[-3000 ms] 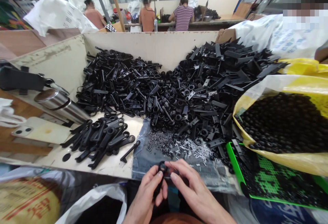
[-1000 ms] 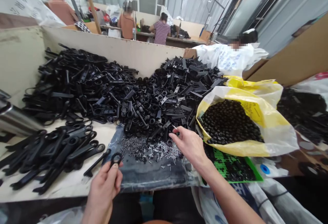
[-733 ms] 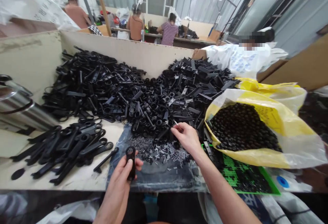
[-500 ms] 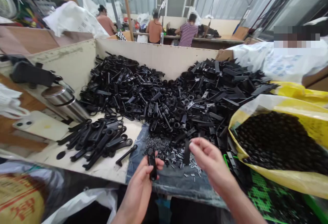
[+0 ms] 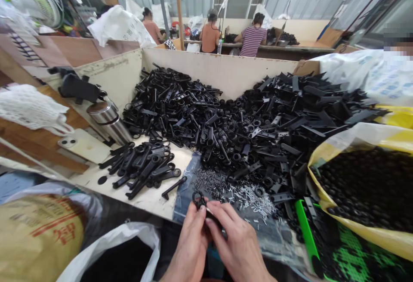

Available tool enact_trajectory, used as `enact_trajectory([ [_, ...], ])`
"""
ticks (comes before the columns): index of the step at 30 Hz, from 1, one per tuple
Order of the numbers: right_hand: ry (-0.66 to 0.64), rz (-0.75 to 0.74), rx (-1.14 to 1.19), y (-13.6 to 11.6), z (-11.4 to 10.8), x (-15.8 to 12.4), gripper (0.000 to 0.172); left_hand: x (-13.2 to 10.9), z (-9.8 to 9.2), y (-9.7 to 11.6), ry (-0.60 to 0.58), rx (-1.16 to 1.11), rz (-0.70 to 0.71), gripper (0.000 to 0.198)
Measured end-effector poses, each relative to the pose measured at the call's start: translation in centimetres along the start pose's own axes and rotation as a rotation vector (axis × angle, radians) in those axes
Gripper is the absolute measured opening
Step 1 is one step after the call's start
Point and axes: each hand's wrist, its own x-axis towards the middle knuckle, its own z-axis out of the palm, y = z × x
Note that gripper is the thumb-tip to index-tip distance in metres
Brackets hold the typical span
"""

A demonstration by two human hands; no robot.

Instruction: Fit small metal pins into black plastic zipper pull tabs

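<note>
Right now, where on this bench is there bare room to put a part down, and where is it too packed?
Bare bench top shows between the small group of handles and the near edge, left of the dark plastic sheet. The sheet's near part, beside the left hand and right hand, is thinly covered. Crowded: the big black pile, the pins, the yellow bag.

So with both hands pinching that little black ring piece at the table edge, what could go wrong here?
The black ring-ended part sits between the left hand and right hand past the table edge; if it slips, it would likely fall toward the white bag below. The loose metal pins lie close by, so a wrist brushing them may scatter them. The phone lies near the left edge and could get knocked.
</note>
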Motion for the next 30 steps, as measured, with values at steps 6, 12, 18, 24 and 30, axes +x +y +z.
enact_trajectory([
  [6, -0.006, -0.151, -0.147, 0.4, -0.4, -0.9, 0.037, -0.1, -0.1, 0.6, -0.064, -0.003, -0.031, 0.027],
  [12, 0.042, -0.159, -0.016, -0.1, -1.0, -0.5, 0.032, -0.6, 1.1, 0.7, 0.117, -0.092, -0.119, 0.021],
  [18, 0.164, -0.182, 0.046, -0.1, -0.7, -0.6, 0.031, -0.6, 1.3, 1.2, 0.051, -0.1, -0.154, 0.025],
  [24, 0.19, -0.156, 0.118, 0.1, -0.8, -0.8, 0.03, -0.6, 1.6, 1.4, 0.013, -0.164, -0.214, 0.039],
  [30, 0.22, -0.156, 0.053, 0.4, -0.6, -0.9, 0.026, -0.5, 1.5, 0.9, 0.015, -0.153, -0.234, 0.039],
])
